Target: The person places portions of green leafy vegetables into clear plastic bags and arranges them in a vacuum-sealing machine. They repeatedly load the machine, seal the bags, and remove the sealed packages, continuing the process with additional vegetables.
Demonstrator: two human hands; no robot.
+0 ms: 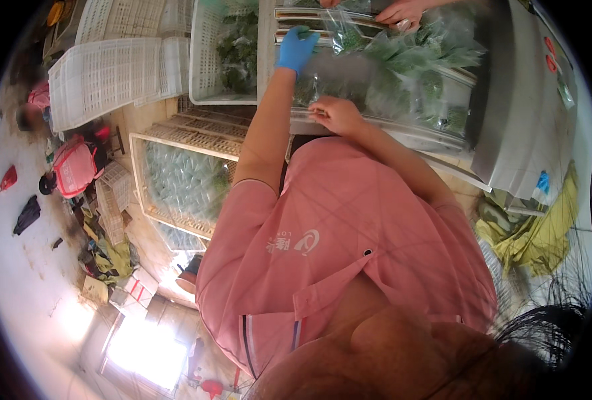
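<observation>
My left hand (298,49), in a blue glove, reaches to the metal rails (342,15) at the far side of the worktop. Its fingers are bent together at a rail; what they hold, if anything, is hidden. My bare right hand (338,115) is at the near edge of the worktop, fingers curled in a pinch. Anything between those fingertips is too small to name. Beyond it lie clear plastic bags of green leafy herbs (412,87). Another person's hand (402,13), wearing a ring, is by the rails at the top, beside a clear bag (344,37) with greens inside.
A white crate (202,60) of dark leafy greens stands left of the worktop. Below it, a pale crate (139,180) holds many filled clear bags. White crates (102,73) are stacked farther left. Red-handled scissors (550,57) lie at the right, above a yellow-green cloth (532,240).
</observation>
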